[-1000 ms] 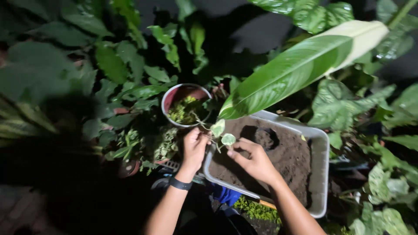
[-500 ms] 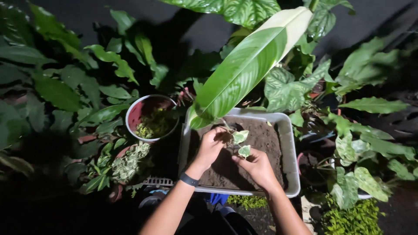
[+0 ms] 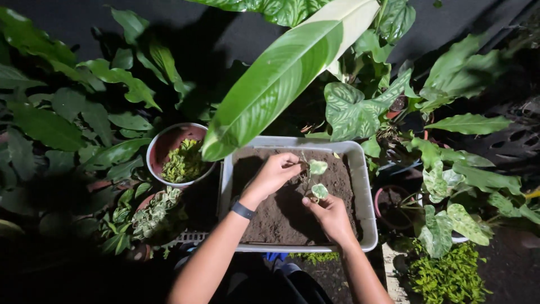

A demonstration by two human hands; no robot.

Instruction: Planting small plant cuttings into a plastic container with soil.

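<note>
Dense green foliage across left and right of frame, dark ground behind. Long variegated leaf slanting from top centre down over tray's upper left corner. Pale rectangular tray at centre, filled with dark soil. Round pink-rimmed pot of yellow-green plants just left of tray; small dark pot just right of it. Left hand over soil at centre, fingers curled and pinched at stem of small cutting, black wristband on wrist. Right hand lower centre, fingers closed around cutting's base beneath lower leaf. Cutting upright in soil between both hands, two small pale-green leaves showing.
</note>
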